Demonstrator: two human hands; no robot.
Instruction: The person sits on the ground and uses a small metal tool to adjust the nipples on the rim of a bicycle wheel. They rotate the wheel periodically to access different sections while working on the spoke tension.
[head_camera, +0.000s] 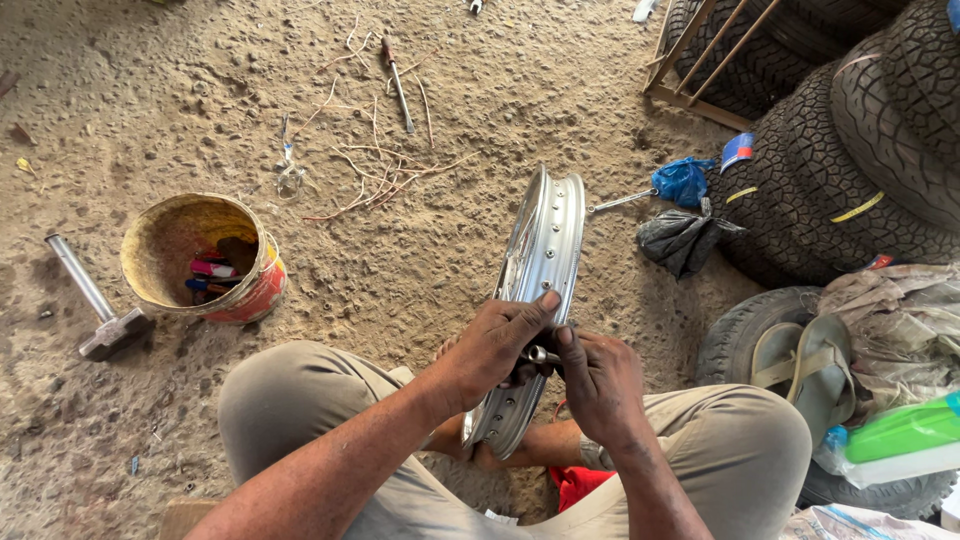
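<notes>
A shiny metal wheel rim with spoke holes stands on edge on the dirt floor between my knees. My left hand grips the near part of the rim, thumb stretched up its edge. My right hand is closed beside it, pinching a small metal piece against the rim; what kind of piece is too small to tell.
A worn bucket with small tools stands at left, a hammer beside it. Loose spokes and a screwdriver lie on the dirt beyond. Stacked tyres, a wrench, blue bag, rags, sandals and a green bottle crowd the right.
</notes>
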